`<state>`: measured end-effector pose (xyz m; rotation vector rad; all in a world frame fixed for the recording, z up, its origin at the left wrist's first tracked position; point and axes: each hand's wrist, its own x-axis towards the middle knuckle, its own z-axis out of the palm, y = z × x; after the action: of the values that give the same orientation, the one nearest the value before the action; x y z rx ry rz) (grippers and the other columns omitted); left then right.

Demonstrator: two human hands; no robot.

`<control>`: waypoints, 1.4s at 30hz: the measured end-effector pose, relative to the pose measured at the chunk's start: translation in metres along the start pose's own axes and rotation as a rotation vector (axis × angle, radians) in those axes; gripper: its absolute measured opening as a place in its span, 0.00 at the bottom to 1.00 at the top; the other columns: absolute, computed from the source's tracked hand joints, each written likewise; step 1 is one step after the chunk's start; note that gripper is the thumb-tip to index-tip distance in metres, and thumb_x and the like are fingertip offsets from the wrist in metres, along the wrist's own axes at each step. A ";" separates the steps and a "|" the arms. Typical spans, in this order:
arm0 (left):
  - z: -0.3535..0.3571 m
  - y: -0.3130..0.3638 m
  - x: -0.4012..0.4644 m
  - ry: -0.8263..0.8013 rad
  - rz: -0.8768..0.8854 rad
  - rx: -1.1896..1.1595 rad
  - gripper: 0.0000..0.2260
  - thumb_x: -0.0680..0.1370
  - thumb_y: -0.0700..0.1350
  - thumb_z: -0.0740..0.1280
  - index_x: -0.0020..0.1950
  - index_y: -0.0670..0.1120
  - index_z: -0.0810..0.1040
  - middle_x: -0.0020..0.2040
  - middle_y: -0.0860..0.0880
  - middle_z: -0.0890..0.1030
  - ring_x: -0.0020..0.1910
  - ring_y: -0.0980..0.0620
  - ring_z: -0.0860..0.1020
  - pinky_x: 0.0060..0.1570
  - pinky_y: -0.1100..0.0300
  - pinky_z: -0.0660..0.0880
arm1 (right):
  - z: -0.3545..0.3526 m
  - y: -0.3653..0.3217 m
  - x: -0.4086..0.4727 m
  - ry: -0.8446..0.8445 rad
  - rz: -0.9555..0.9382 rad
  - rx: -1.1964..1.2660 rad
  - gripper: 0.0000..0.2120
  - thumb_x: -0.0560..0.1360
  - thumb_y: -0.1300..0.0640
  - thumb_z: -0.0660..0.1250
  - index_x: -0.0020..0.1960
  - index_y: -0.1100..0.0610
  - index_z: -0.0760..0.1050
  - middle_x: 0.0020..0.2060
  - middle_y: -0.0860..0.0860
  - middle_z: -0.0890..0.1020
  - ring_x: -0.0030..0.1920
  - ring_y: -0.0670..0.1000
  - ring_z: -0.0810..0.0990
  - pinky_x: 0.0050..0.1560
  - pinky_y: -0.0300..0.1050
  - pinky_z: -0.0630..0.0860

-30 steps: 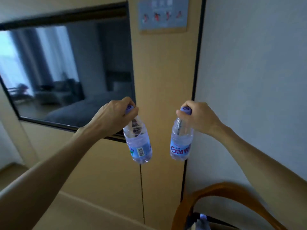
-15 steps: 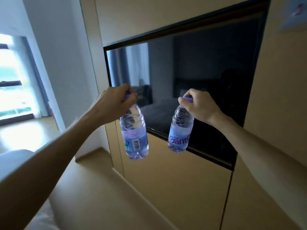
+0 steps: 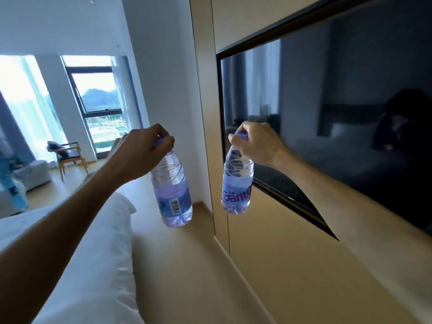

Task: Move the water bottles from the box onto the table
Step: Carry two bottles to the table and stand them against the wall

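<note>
at the far left, past the bed, a wooden armchair (image 3: 67,153) stands by the tall window (image 3: 99,102), with a pale sofa (image 3: 35,174) just to its left. the white bed (image 3: 98,249) fills the lower left corner, its near edge running beside the wooden floor (image 3: 187,265).

above the bed's edge, the left hand (image 3: 145,148) is held out in the air, fingers curled round the purple cap of the left bottle (image 3: 171,188). that bottle hangs from the cap, tilted a little, its barcode facing the camera, its base over the floor strip between the bed and the wall panel (image 3: 292,265). it touches nothing but the hand.

just to the right, well clear of the first, the right bottle (image 3: 237,183) hangs nearly upright in front of the panel, red lettering on its blue label. the right hand (image 3: 257,143) pinches its cap from above, fingers bent tight around it.

behind the right forearm, a dark television (image 3: 339,113) is set into the panel, reflecting the room.
</note>
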<state>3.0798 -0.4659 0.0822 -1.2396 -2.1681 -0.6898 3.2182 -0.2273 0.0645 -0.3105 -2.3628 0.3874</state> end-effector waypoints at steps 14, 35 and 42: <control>0.051 -0.133 0.104 0.029 -0.225 0.248 0.24 0.74 0.64 0.53 0.53 0.47 0.76 0.41 0.45 0.81 0.38 0.44 0.78 0.43 0.48 0.78 | 0.149 0.039 0.209 -0.094 -0.214 0.132 0.12 0.78 0.44 0.61 0.48 0.53 0.72 0.34 0.42 0.74 0.35 0.42 0.76 0.32 0.38 0.70; 0.167 -0.415 0.277 0.030 -0.229 0.393 0.17 0.81 0.55 0.59 0.58 0.43 0.76 0.45 0.41 0.82 0.37 0.47 0.75 0.41 0.51 0.74 | 0.395 0.040 0.480 -0.132 -0.326 0.160 0.15 0.80 0.49 0.60 0.53 0.61 0.74 0.39 0.51 0.78 0.40 0.52 0.79 0.43 0.46 0.78; 0.220 -0.516 0.338 -0.008 -0.260 0.417 0.16 0.81 0.55 0.58 0.57 0.44 0.75 0.39 0.47 0.78 0.34 0.47 0.76 0.36 0.54 0.76 | 0.493 0.059 0.576 -0.114 -0.336 0.169 0.15 0.79 0.48 0.61 0.51 0.60 0.76 0.38 0.49 0.77 0.36 0.49 0.76 0.34 0.35 0.67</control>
<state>2.4363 -0.3462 0.0672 -0.7549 -2.3477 -0.3033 2.4732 -0.0774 0.0509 0.1913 -2.4154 0.4478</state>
